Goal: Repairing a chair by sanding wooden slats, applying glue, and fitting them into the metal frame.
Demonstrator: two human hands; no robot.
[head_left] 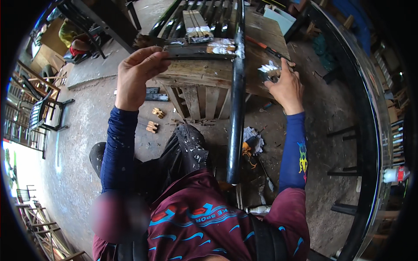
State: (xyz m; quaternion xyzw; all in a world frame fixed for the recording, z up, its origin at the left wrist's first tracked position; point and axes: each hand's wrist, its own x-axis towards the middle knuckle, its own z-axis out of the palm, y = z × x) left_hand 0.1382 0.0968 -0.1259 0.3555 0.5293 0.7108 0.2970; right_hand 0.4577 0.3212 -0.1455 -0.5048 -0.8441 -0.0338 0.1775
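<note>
My left hand is closed, its thumb and fingers pinching at the left end of a dark slat on the wooden workbench. The slat meets a long glossy black post, with white smears at the joint. My right hand curves round a small brown object with white smears; its exact shape is unclear. A red-and-black tool lies just beyond that hand. A short pale wood block rests on the black slatted piece.
Black chairs stand left; someone seated is at upper left. A long black frame curves along the right. Two small wood blocks, a yellow power tool and a rag lie on the floor below.
</note>
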